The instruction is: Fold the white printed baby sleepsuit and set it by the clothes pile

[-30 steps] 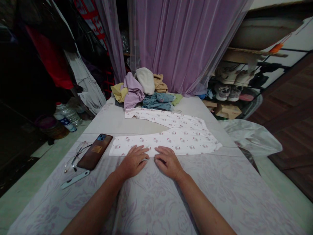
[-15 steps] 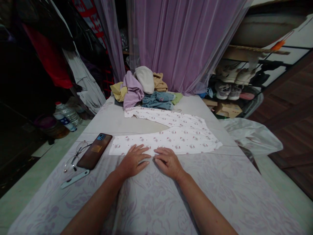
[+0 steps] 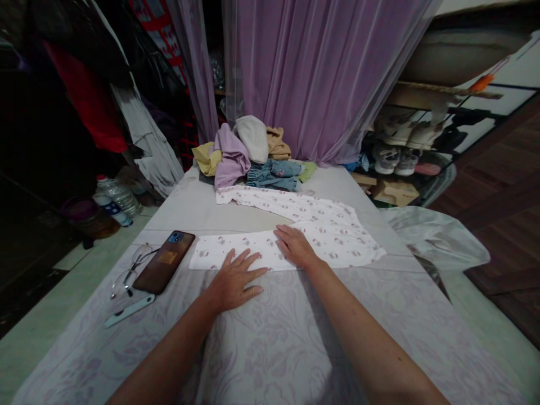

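While your left hand (image 3: 238, 278) is resting palm down just below the middle of the frame, its fingers are standing well apart and it is grasping nothing. Its longer fingers are reaching over the lower edge of the white trousers (image 3: 337, 228), and its thumb is pointing to the right above the pale cover (image 3: 270, 343). Your right hand (image 3: 295, 246) is lying higher, at the centre; it is also released, with the fingers nearly straight and close together, and it is touching the near trouser leg from above.

The white trousers are occupying the centre of the frame, lying flat, with both legs pointing to the left and the waist to the right. Their cloth is looking thin and soft, and it is carrying small red and grey figures. Under them, the pale cover is showing purple flowers in its lower part.

To the left of centre, a brown phone (image 3: 164, 261) with a glossy back is lying beside thin-framed glasses (image 3: 129, 275) and a slim, light blue object (image 3: 130, 310). At the upper centre, a crumpled heap of clothes (image 3: 232, 154) is mixing ribbed white, lilac and blue denim-like fabrics before a sheer purple curtain (image 3: 295, 73).
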Demonstrator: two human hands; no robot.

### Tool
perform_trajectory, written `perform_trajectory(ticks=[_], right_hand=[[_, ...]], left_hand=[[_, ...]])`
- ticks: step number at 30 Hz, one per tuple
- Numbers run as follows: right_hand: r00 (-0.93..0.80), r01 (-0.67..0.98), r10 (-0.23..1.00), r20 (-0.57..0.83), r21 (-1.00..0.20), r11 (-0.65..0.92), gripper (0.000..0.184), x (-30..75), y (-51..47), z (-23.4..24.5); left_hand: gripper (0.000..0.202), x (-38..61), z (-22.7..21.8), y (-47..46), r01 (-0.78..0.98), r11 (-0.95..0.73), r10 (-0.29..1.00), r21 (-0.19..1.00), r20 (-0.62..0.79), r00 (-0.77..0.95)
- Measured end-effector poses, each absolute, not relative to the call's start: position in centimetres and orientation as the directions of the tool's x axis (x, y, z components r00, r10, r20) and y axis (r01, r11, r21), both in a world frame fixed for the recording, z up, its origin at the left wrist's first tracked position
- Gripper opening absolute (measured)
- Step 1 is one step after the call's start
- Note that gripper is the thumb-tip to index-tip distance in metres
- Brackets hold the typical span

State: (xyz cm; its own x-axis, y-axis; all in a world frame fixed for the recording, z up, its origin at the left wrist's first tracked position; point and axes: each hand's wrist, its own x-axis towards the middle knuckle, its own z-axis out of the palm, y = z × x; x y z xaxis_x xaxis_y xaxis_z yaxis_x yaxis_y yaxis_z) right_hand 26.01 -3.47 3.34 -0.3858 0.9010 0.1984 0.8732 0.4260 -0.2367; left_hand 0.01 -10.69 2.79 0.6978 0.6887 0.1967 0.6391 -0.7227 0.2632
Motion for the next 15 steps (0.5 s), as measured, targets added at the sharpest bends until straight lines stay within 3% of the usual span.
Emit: perform_trajectory(ticks=[10,15], right_hand=[[-0.319,0.899,0.925,0.205,-0.242,0.364,0.043,25.4,-6.4,3.9],[-0.303,0.918,0.946,0.112,-0.233,0.321,0.051,23.5,-8.4,4.0]], left_hand=[[0.037,-0.3,3.8,-10.4,0.640,-0.612,0.770,0.464,0.168,0.615],[0.043,0.8,4.0,-9.7,0.697,-0.576,0.814,0.428,0.221,0.537]])
